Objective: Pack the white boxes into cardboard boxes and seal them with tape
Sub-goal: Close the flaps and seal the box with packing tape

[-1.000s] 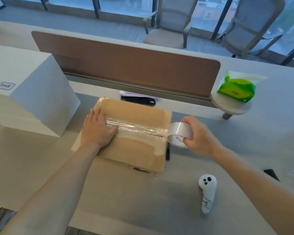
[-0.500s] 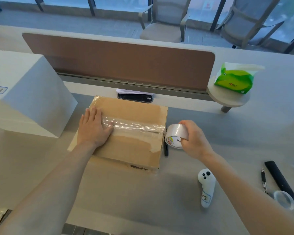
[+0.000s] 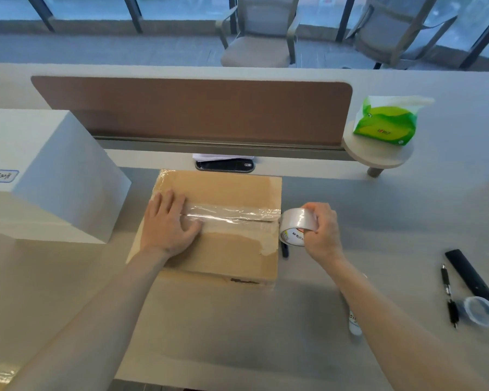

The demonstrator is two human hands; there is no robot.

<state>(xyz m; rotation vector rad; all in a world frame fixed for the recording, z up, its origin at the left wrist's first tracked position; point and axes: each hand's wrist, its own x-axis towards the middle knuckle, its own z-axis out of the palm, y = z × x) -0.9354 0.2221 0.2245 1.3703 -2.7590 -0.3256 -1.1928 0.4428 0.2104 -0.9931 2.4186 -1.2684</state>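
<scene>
**While one hand pins the strip, the other holds the roll**

Where the pale desk (image 3: 237, 320) fills most of the frame, a big white box (image 3: 54, 179) sits at the left, cut off by the frame edge. The handwriting on its small label is too blurred to read.

At the centre lies the closed cardboard box (image 3: 232, 255); what it holds cannot be seen. A clear tape strip (image 3: 237, 214) runs across its top seam.

The left hand (image 3: 167, 224) lies flat on the left part of the lid, fingers straight, pressing down the strip's left end. The right hand (image 3: 321, 235) is just beside the box's right edge, fingers curled round the tape roll (image 3: 295, 225). The roll touches that edge, where the strip reaches it.

A green tissue pack (image 3: 386, 122) stands on a round shelf at upper right. At lower right lie a black bar (image 3: 473, 280), a pen (image 3: 448, 294) and a small clear ring (image 3: 480, 310).

A dark marker (image 3: 285, 251) pokes out under the roll. A white object (image 3: 354, 323) is mostly hidden by the right forearm, too little showing to tell what it is.
</scene>
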